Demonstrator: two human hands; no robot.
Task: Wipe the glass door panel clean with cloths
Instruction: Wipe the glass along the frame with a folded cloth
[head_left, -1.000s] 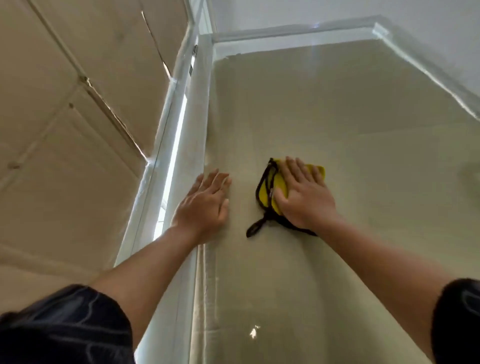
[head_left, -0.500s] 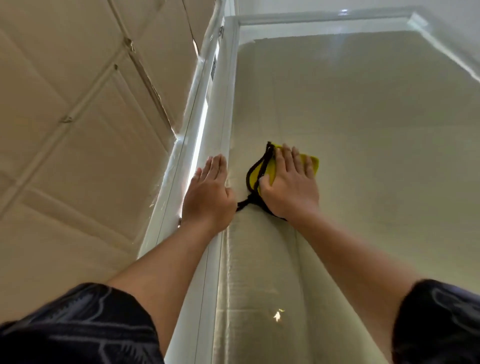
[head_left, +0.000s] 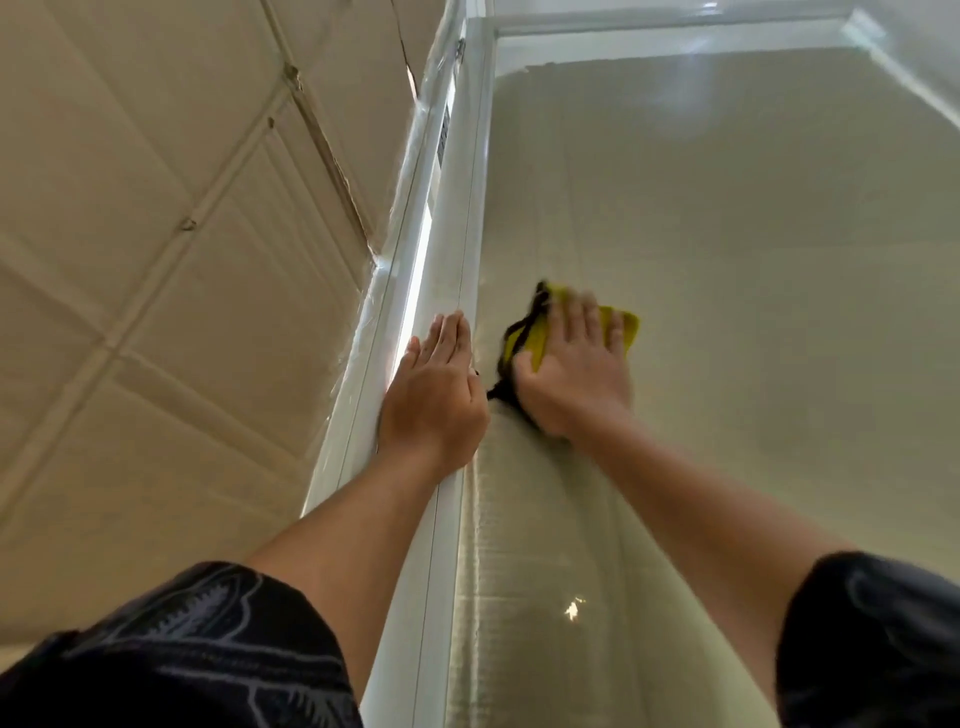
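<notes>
The glass door panel (head_left: 753, 270) fills the right half of the view, set in a white frame (head_left: 457, 218). My right hand (head_left: 571, 374) presses a yellow cloth with black edging (head_left: 535, 338) flat against the glass, fingers spread and straight. The cloth lies mostly under the palm and its black trim trails out at the lower left. My left hand (head_left: 434, 395) rests flat on the white frame just left of the cloth, fingers straight and pointing up.
A beige panelled wall (head_left: 156, 260) with seams rises on the left, next to a bright gap (head_left: 415, 291) along the frame. The frame's top bar (head_left: 675, 26) crosses above the glass. A light glint (head_left: 571, 608) shows low on the glass.
My right hand and the cloth have slid left along the glass toward the frame. My left hand has moved from the glass onto the white frame. The view has tilted upward.
</notes>
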